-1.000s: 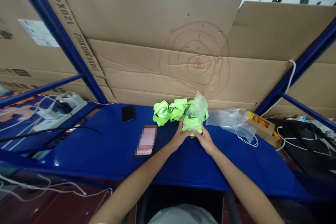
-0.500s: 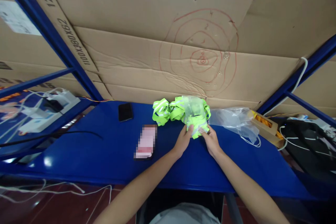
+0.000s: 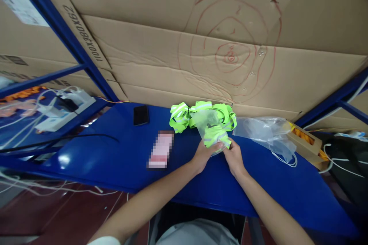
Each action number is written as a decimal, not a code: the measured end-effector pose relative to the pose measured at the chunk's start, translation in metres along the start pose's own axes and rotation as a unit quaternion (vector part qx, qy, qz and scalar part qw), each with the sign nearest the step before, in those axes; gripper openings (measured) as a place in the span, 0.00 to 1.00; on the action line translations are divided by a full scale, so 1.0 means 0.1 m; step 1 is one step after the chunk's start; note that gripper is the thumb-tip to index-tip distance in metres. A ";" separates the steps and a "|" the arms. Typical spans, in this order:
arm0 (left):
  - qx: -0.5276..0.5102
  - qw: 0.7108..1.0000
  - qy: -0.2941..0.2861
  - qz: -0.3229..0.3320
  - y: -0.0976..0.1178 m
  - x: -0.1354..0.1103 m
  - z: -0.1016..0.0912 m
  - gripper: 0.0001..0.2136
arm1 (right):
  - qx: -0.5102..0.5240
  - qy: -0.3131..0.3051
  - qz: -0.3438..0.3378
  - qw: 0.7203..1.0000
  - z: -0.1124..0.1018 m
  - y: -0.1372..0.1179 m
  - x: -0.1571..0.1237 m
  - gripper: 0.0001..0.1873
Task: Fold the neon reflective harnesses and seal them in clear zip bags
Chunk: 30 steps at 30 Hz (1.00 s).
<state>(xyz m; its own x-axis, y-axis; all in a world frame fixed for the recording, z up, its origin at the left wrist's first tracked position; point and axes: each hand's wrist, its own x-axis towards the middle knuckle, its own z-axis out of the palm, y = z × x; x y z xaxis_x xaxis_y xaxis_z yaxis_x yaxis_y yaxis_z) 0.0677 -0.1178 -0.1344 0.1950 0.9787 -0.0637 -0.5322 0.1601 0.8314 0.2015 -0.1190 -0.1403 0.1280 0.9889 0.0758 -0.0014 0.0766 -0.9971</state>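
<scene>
Between my hands is a small clear plastic bag with a folded neon-green reflective strap in its lower part. My left hand grips the bag's lower left, thumb across the front. From the lower right my right hand closes on the bag's edge; some of its fingers are hidden. Just behind the bag, against the cardboard, lie more neon-green reflective straps: a bundle with a dark tie on the left and looped straps on the right, partly covered by the bag.
On the blue table, a phone with a blurred screen and a black phone-like object lie to the left. Crumpled clear plastic, a white cable and an open cardboard box with orange items are on the right. Cardboard stands behind.
The bag has tilted to the left in my hands, and my left thumb now lies across its lower front. My view has shifted slightly.
</scene>
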 end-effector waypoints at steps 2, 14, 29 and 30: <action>-0.010 1.000 -0.007 -0.010 0.01 0.01 0.00 0.32 | -0.004 -0.011 0.003 1.000 -0.03 -0.02 0.01 0.25; -0.072 0.994 -0.040 -0.074 0.22 -0.02 -0.11 0.28 | -0.116 -0.036 -0.128 0.984 -0.21 -0.07 0.07 0.32; 0.321 0.935 -0.060 0.139 0.51 -0.61 -0.21 0.35 | 0.052 -0.018 0.108 0.993 -0.28 -0.35 -0.08 0.20; 0.372 0.903 -0.052 0.209 0.55 -0.61 -0.25 0.38 | 0.080 -0.040 0.143 0.986 -0.27 -0.37 -0.12 0.22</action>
<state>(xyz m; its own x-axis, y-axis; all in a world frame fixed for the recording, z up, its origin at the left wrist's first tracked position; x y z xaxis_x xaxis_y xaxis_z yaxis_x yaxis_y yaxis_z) 0.0059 -0.1651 -0.0987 0.2020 0.9100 0.3621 0.1156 -0.3893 0.9138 0.2264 -0.1375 -0.1050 0.0214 0.9795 -0.2003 -0.1833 -0.1931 -0.9639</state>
